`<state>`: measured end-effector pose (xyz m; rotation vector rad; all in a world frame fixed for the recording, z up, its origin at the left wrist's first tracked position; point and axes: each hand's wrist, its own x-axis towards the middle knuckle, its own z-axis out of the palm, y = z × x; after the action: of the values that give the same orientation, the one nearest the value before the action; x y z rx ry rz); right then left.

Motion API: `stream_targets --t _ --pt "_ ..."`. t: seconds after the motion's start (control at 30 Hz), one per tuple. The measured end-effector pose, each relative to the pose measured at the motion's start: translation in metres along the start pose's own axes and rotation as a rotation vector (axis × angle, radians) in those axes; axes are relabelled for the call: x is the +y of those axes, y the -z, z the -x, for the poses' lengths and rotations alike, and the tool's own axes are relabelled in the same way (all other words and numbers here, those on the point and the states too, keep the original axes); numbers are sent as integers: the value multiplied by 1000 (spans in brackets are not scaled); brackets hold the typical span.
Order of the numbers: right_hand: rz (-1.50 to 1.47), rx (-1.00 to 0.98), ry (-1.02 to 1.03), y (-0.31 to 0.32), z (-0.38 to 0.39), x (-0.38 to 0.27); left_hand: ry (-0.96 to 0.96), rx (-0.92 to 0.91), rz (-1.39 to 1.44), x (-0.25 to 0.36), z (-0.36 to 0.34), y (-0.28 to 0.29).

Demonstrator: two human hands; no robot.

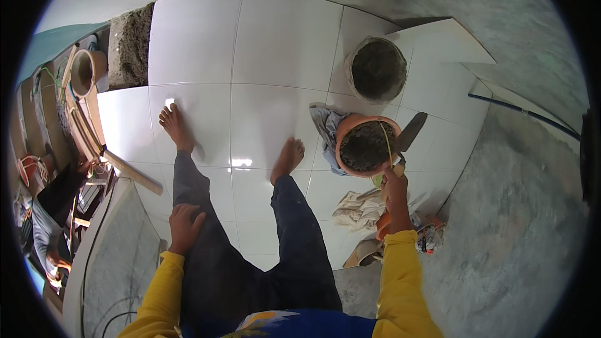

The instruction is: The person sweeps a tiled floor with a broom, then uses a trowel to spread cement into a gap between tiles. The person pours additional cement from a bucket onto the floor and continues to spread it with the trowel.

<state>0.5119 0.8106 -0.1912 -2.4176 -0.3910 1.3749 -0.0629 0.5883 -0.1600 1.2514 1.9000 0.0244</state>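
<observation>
Trowel (412, 131) beside the orange bucket (340, 139), in reach of the right hand (395, 189)

Well to the left of the orange bucket, the left hand (186, 228) rests on the left leg (199, 213), its fingers draped over the trouser cloth and apparently holding nothing. Between that leg and the bucket, the right foot (288, 159) stands bare on the white tiled floor (275, 112). A grey rag (323, 126) bunches against the bucket's left side, and a cream cloth (352, 209) lies on its near side.

The bucket contains dark mortar (362, 149); a second, grey bucket (352, 81) stands just beyond it. At the bucket's near right rim, the right hand's fingers look curled around the trowel's handle; the exact grip is too small to tell. From those fingers the blade runs away from the person, its long axis slanting slightly right, along the bucket's right side. The right hand is far nearer to both than the left. Farther right and beyond the bucket, a loose tile (447, 42) stands out.
</observation>
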Motion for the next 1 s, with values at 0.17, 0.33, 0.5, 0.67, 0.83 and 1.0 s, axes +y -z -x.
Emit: stream_targets --t 0.17,0.33,0.5,0.67,0.83,1.0 --pt "-23 -121 -14 14 -1 18 70 122 87 4 2 -13" --pt "-17 -113 124 -23 80 0 256 94 333 -3 16 -5" --pt "194 -101 107 -41 183 -46 377 77 442 -32 17 -16" --pt "199 -169 126 -92 263 -91 288 -24 665 -55 -49 7" --pt "292 -299 105 -204 350 -109 484 -382 1289 -79 -113 48" --pt "418 -367 32 -331 458 -135 712 -588 1731 -141 -164 35"
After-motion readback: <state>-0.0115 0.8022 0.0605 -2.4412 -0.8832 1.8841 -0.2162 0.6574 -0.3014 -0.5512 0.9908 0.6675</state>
